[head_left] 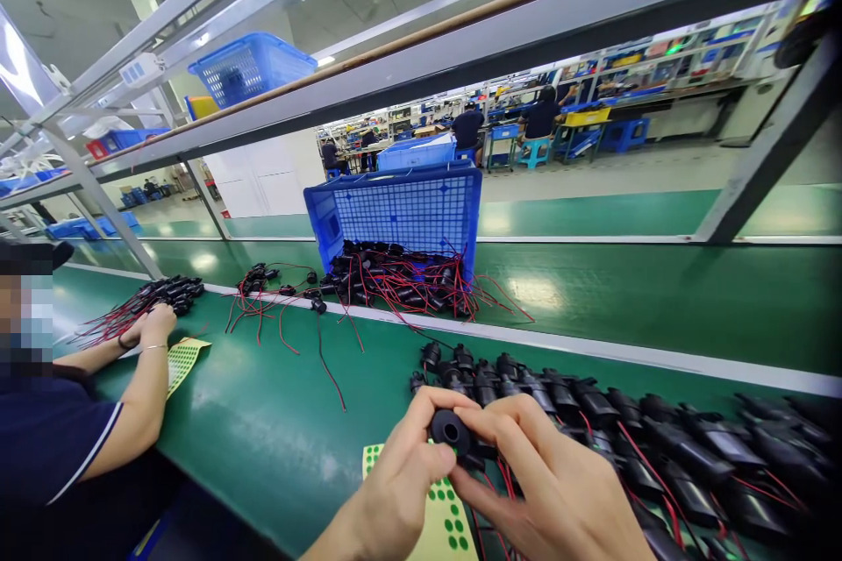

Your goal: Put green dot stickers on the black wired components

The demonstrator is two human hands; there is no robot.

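Black round part [451,431] – pinched by left hand [395,491], right hand [553,491], no writing legible

Green table [276,421], white stripe along far side. Sticker sheet with green dots [442,515] flat on it right under hands [474,473]. Row of black parts with red wires [631,447] just beyond and right of hands. Blue crate [401,215] well beyond, loose wired parts [401,280] spilled at its base. Far left: another wired bundle [154,298], yellowish sheet [184,359].
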